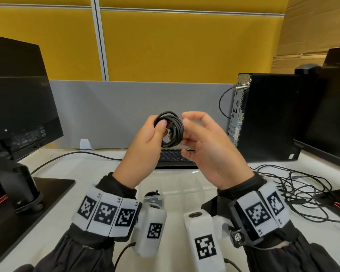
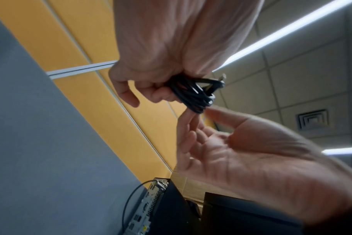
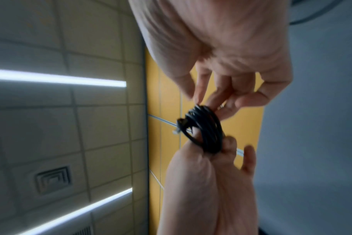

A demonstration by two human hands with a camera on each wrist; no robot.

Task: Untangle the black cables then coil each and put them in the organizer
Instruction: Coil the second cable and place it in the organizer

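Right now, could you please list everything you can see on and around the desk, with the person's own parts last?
Coil: one, black cable, held up between both hands above the keyboard.
Tangle: loose black cables, on the desk at right.
Organizer: one, clear plastic, on the desk under the hands; something dark lies in its near-left corner.
Keyboard: one, black, behind the organizer.
PC tower: one, black, right of centre.
Monitors: two, black, far left and far right.
Partition: yellow above, grey below, behind the desk.
Desk: one, white.
Left hand: grip on the coil, thumb through it.
Right hand: fingertips touching the coil's right side.
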